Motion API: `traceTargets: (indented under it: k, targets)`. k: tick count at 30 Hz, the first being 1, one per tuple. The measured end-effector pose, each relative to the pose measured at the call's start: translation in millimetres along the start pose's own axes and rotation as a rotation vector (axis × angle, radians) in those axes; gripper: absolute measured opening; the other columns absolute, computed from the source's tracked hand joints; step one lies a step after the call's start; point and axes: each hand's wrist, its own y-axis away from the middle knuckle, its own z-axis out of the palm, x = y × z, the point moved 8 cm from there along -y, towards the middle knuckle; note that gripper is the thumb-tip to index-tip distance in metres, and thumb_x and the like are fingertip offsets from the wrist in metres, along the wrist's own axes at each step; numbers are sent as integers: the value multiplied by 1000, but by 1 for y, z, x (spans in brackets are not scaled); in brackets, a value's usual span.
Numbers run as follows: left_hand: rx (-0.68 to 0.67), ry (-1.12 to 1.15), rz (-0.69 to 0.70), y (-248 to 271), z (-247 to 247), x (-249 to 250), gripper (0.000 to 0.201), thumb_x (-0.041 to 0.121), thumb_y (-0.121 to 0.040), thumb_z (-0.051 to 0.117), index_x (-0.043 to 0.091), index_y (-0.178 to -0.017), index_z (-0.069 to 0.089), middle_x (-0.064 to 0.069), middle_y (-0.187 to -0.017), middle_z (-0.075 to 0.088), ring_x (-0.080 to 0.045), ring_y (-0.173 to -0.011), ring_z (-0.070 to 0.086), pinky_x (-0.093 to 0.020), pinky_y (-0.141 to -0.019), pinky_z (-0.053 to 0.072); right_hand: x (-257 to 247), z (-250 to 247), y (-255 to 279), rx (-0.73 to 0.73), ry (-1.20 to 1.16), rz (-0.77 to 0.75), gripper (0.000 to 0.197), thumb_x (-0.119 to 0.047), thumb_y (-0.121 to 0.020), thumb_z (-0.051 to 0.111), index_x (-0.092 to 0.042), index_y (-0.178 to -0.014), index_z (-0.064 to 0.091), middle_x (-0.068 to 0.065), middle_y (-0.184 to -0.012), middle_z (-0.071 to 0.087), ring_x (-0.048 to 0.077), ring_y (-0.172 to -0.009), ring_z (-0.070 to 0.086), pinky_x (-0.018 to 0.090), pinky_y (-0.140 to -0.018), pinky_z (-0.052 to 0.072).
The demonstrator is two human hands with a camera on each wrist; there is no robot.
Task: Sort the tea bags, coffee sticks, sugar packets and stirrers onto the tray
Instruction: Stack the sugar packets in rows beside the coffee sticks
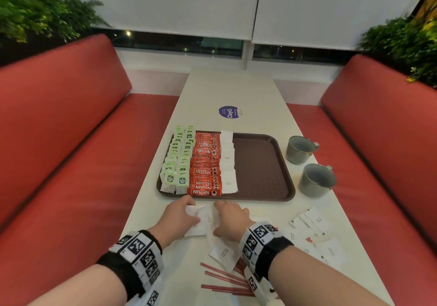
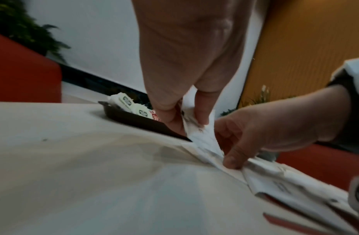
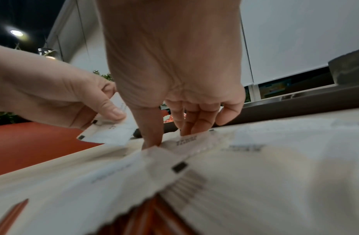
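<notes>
The brown tray (image 1: 260,170) holds green tea bags (image 1: 179,159) on its left, red coffee sticks (image 1: 205,163) beside them, then a row of white sugar packets (image 1: 227,161). Its right half is bare. Just in front of the tray, my left hand (image 1: 191,207) pinches a small bunch of sugar packets (image 2: 196,132) between thumb and fingers. My right hand (image 1: 221,215) is close beside it, fingers curled, thumb and fingertips (image 3: 152,136) pinching a sugar packet (image 3: 186,139) that lies on the table. Red stirrers (image 1: 224,279) lie near my wrists, partly under a loose packet (image 1: 223,253).
More sugar packets (image 1: 312,230) are scattered at the right of the white table (image 1: 231,88). Two grey mugs (image 1: 300,149) (image 1: 316,180) stand right of the tray. A purple sticker (image 1: 229,112) is beyond it. Red benches flank the table.
</notes>
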Motion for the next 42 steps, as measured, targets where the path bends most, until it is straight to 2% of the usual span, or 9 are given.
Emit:
traceTargets:
  k: [4,9,15,21,25,27,30,36,42]
  targets:
    - [1,224,-104,1,-12,-18,28,2,-76,74,18,-92,57,-8,-93,65,-23,-79,66,-30,-59,55,0,-1,-1,-14,-17,12,55,-26,-82,70,-22,-131,47,1,-131,52,23,-121,47,39,-103,33]
    - [-49,319,-154,5,-18,-35,21,-3,-78,70,12,-91,65,-14,-90,68,-24,-75,66,-30,-59,53,1,-1,-2,4,-42,29,40,-21,-80,70,-24,-117,55,-1,-121,54,21,-113,50,37,-97,34]
    - [-49,439,-232,9,-19,-46,11,8,-91,60,13,-101,58,-17,-96,64,-26,-74,63,-39,-60,59,-15,1,-5,-20,38,-57,71,-13,-77,65,-28,-139,36,0,-132,43,24,-125,41,42,-104,29]
    - [-78,539,-271,11,-17,-48,10,8,-93,57,18,-96,55,-16,-98,60,-28,-73,62,-46,-67,60,-30,2,-9,-62,136,-117,47,-12,-84,56,-26,-128,49,5,-124,46,28,-117,46,42,-98,30]
    - [-99,616,-301,5,-15,-57,26,1,-89,59,16,-110,53,-19,-116,53,-33,-83,62,-42,-63,60,-24,1,-12,-34,-95,-41,31,-9,-84,58,-26,-109,56,0,-118,51,27,-108,52,37,-93,43]
    - [-108,643,-308,2,-15,-61,32,-2,-88,60,15,-114,52,-19,-121,52,-35,-92,62,-39,-62,59,-20,-2,-12,-11,-249,-20,20,-8,-83,56,-26,-94,57,-1,-111,54,22,-96,56,32,-75,53]
    - [-142,684,-291,-2,-12,-59,38,-5,-86,61,7,-121,51,-21,-118,59,-34,-91,66,-37,-62,58,-20,-12,-10,42,-372,-57,19,-8,-85,54,-25,-77,56,-2,-95,57,11,-74,54,18,-56,44]
    - [-195,758,-257,-1,-14,-40,25,-2,-91,56,9,-113,56,-16,-111,64,-31,-93,66,-37,-61,57,-6,-32,5,132,-554,-57,22,-23,-91,57,-30,-72,47,-9,-79,55,6,-65,51,15,-53,38]
    - [-211,824,-303,-1,-12,-31,19,-5,-89,57,5,-106,57,-20,-105,62,-36,-86,65,-40,-59,57,17,-54,21,159,-995,4,5,-16,-93,54,-13,-89,54,9,-86,70,15,-56,64,21,-50,41]
